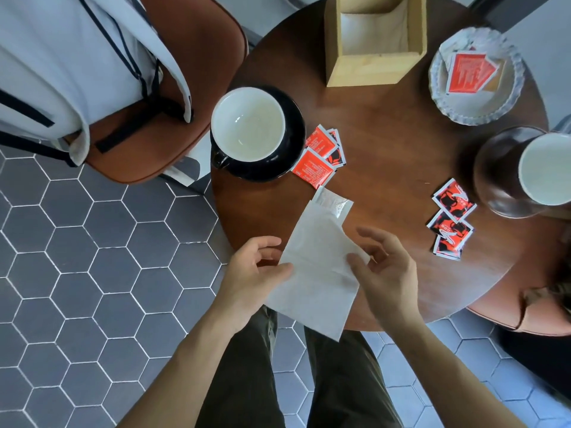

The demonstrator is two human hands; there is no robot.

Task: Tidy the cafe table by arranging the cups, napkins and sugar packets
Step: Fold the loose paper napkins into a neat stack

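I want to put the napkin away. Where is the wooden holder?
The wooden holder stands at the table's far edge, between the black cup and saucer on its left and the glass dish on its right.

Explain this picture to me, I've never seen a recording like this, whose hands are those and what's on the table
There is no machine here: one camera worn on a person's head looks down at their own bare hands. The left hand and right hand hold a white napkin between them over the edge of a round wooden table. On the table are a white cup on a black saucer, another cup, red sugar packets in loose groups, a wooden holder and a glass dish with more packets.
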